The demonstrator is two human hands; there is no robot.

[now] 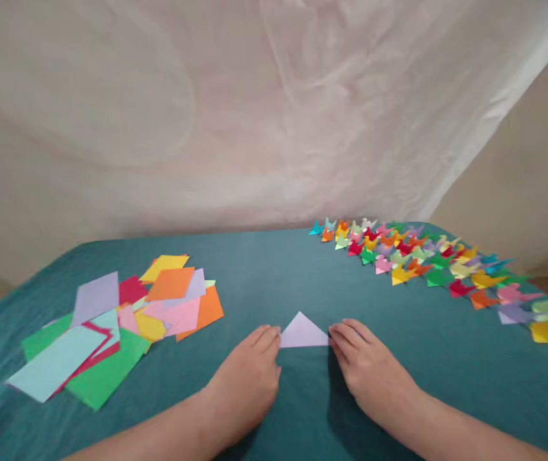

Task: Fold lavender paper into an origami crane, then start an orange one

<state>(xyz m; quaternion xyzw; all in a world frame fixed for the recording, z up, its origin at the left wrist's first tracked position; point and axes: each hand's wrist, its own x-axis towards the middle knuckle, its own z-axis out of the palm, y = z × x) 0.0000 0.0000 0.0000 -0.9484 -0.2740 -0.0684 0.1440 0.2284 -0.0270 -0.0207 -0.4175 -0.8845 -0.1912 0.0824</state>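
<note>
A pale lilac paper triangle (pixel 303 333) lies flat on the teal tablecloth (pixel 264 275), its point facing away from me. My left hand (pixel 248 378) rests palm down with its fingertips pressing the triangle's left corner. My right hand (pixel 367 368) lies palm down too, its fingertips on the right corner. Both hands have their fingers stretched out flat and close together, gripping nothing.
A loose heap of coloured paper squares (pixel 120 314) lies to the left. Rows of several small folded paper figures (pixel 427 259) in many colours run along the right side to the table's edge. A pale draped sheet (pixel 235 115) hangs behind the table.
</note>
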